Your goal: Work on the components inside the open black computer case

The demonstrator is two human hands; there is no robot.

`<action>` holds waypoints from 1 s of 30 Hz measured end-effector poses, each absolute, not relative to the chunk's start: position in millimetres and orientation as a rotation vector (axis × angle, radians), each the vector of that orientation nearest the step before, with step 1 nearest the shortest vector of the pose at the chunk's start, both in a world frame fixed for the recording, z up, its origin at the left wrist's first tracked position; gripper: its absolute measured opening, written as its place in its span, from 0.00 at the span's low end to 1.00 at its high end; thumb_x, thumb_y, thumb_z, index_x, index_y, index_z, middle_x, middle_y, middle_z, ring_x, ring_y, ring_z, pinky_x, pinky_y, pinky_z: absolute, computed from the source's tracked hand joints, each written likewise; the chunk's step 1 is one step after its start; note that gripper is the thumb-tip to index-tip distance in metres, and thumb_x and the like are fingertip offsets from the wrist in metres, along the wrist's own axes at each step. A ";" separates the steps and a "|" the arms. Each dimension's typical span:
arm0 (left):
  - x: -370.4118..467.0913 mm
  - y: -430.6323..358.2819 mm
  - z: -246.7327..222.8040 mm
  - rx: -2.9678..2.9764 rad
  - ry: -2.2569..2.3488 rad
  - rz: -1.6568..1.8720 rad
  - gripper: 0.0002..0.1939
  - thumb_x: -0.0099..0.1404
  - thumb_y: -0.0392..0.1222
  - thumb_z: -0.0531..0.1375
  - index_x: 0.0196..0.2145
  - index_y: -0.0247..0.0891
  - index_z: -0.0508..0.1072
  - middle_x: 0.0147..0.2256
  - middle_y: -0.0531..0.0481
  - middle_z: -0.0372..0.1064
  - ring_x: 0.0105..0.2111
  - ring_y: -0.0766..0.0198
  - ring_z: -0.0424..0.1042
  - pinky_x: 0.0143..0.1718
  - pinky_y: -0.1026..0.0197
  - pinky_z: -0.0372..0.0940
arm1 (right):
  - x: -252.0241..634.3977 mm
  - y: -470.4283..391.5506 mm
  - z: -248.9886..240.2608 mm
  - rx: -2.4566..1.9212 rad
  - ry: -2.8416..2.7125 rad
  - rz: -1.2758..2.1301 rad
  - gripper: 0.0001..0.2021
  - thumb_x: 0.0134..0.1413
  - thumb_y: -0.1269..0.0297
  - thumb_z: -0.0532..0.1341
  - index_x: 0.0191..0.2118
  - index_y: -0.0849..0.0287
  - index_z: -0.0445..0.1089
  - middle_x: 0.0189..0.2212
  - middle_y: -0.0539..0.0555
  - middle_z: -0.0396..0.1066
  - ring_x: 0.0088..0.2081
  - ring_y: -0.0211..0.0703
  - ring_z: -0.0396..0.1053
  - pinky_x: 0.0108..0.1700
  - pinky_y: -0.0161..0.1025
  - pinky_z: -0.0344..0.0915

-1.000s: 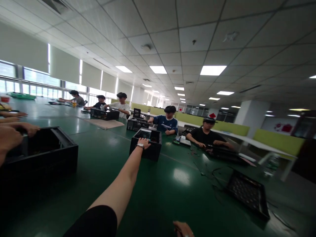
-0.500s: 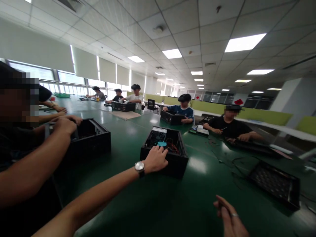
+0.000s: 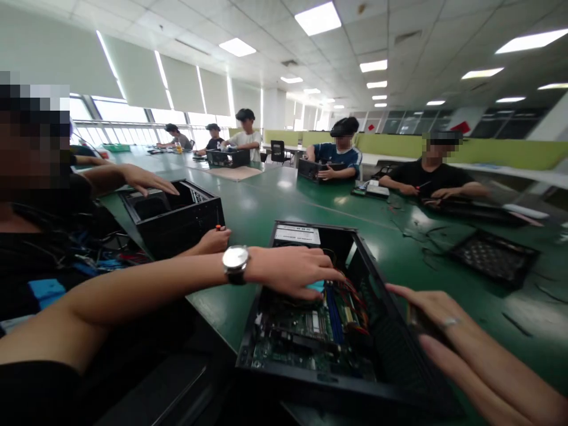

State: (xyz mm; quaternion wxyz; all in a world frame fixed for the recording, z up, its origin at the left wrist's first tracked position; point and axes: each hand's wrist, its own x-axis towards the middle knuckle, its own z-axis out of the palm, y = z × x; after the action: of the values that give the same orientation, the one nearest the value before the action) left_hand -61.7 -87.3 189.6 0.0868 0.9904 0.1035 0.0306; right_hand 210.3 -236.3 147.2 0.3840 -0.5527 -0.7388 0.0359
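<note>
An open black computer case [image 3: 337, 384] lies close in front of me, with a green circuit board [image 3: 288, 349] and red and orange wires inside it. My left hand [image 3: 293, 271], with a watch on the wrist, reaches over it from the left. Its thumb and fingers are closed round a turquoise fan [image 3: 316, 286], which they mostly cover. Just outside the right wall of the case is my right hand [image 3: 439, 313], fingers stretched and thumb apart. The dark area between them is too unclear to make out.
At left, a person's hand [image 3: 215, 241] holds an orange-tipped tool beside another case [image 3: 181, 219]. A black meshed panel [image 3: 494, 257] and loose cables lie at right on the green table [image 3: 266, 204]. Across it, people handle cases, one in blue [image 3: 339, 154], one in black [image 3: 432, 171].
The case with the turquoise fan is nearer and larger in view, my left hand still at the fan. My right hand has come up to its right wall. The neighbour's hands have moved apart.
</note>
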 end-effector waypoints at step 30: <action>-94.2 -16.5 156.6 2.991 0.410 0.222 0.57 0.50 0.52 0.71 0.66 0.29 0.46 0.63 0.29 0.52 0.65 0.41 0.56 0.62 0.48 0.58 | 124.6 -64.9 85.7 -1.842 -2.576 0.336 0.18 0.52 0.64 0.70 0.48 0.61 0.71 0.43 0.55 0.75 0.42 0.47 0.74 0.43 0.41 0.70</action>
State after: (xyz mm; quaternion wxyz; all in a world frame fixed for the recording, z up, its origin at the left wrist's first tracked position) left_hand -94.2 -16.5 156.6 0.0574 0.9865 0.1351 0.0732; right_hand 124.6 -64.9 85.7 -0.0213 -0.5782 -0.8088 0.1055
